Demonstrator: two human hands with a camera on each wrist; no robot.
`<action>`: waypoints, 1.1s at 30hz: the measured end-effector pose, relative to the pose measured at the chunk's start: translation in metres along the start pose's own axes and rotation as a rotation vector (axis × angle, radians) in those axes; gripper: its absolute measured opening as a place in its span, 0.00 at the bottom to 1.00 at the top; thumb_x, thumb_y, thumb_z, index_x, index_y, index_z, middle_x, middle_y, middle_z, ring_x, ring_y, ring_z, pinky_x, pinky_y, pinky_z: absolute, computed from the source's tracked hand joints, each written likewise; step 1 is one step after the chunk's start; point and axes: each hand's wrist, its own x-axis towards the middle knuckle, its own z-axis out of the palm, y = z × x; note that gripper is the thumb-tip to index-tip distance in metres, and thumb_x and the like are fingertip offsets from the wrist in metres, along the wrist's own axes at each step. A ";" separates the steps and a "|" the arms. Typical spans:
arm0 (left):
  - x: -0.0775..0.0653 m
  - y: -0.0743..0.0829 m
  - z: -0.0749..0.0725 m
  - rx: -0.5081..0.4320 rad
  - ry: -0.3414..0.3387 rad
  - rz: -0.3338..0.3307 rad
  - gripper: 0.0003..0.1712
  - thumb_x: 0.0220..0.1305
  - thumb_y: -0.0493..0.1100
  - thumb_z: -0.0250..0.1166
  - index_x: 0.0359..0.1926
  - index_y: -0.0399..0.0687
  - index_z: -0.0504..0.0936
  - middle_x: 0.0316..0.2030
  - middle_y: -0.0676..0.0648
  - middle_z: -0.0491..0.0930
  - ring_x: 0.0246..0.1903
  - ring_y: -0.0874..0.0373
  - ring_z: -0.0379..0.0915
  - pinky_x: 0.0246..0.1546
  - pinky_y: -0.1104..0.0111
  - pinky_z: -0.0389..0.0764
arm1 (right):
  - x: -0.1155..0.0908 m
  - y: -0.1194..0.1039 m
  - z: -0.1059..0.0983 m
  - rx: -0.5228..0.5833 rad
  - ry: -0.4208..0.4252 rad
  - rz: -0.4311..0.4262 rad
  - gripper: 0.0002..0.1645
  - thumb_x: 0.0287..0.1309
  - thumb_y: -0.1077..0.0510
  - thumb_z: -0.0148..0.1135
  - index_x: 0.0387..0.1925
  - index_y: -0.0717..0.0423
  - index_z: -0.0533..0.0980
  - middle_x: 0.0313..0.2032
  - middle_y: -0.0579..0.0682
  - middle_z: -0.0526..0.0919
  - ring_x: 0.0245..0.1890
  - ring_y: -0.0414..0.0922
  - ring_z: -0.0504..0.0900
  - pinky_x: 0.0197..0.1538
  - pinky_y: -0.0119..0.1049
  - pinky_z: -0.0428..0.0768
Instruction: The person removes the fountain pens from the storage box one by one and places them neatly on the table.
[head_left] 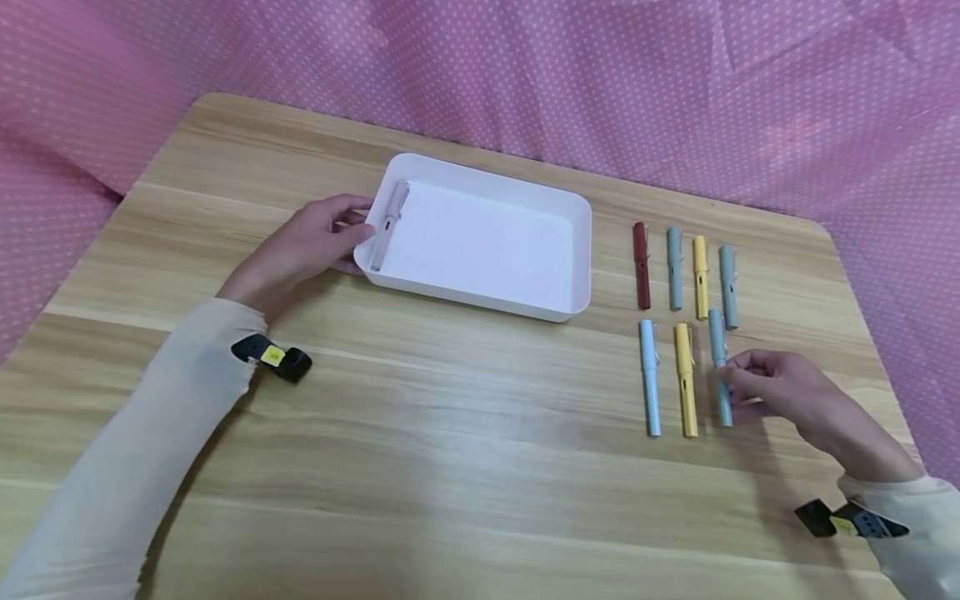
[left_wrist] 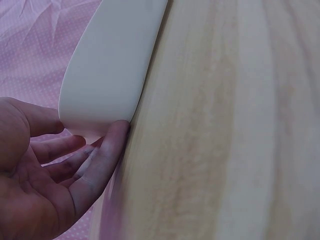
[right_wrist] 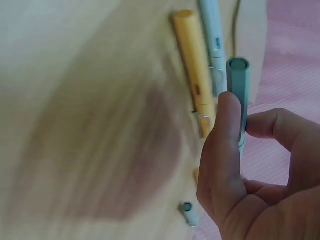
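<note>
My left hand (head_left: 311,237) holds the left end of a white rectangular tray (head_left: 480,302), thumb at the rim and fingers against the outer wall. In the left wrist view, a fingertip touches the low edge of the tray wall (left_wrist: 110,75). Inside the tray, a pale pinkish-grey pen (head_left: 388,225) lies along the left side. My right hand (head_left: 787,387) pinches a blue-green capped pen (head_left: 717,337) between thumb and fingers. From the right wrist, that pen (right_wrist: 239,80) appears raised off the table, one end toward the camera.
Beside the held pen lie a yellow pen (head_left: 686,379) and a light-blue pen (head_left: 649,379). Behind them are a dark red pen (head_left: 641,267), a blue-grey pen (head_left: 675,271), another yellow pen (head_left: 701,279) and a blue-green pen (head_left: 728,287). A pink dotted cloth (head_left: 525,75) hangs behind the wooden table (head_left: 450,467).
</note>
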 end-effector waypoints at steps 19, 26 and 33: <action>-0.001 0.002 0.000 -0.047 0.001 -0.025 0.30 0.73 0.45 0.50 0.72 0.48 0.54 0.58 0.40 0.66 0.53 0.47 0.69 0.42 0.65 0.84 | 0.001 0.012 0.010 -0.002 -0.044 0.086 0.23 0.65 0.53 0.57 0.46 0.73 0.68 0.31 0.51 0.78 0.30 0.40 0.80 0.36 0.37 0.86; 0.001 0.001 0.001 -0.038 0.006 -0.028 0.31 0.73 0.46 0.50 0.72 0.48 0.55 0.58 0.41 0.66 0.53 0.48 0.69 0.42 0.66 0.84 | 0.001 0.012 0.010 -0.029 -0.030 0.086 0.25 0.64 0.52 0.59 0.46 0.72 0.68 0.31 0.51 0.78 0.30 0.40 0.79 0.36 0.37 0.86; 0.001 0.002 0.000 -0.038 0.006 -0.040 0.30 0.73 0.46 0.50 0.72 0.48 0.55 0.59 0.40 0.66 0.53 0.48 0.69 0.42 0.66 0.84 | 0.001 0.012 0.011 -0.017 -0.030 0.091 0.26 0.64 0.52 0.58 0.47 0.73 0.66 0.32 0.51 0.78 0.30 0.41 0.80 0.36 0.37 0.86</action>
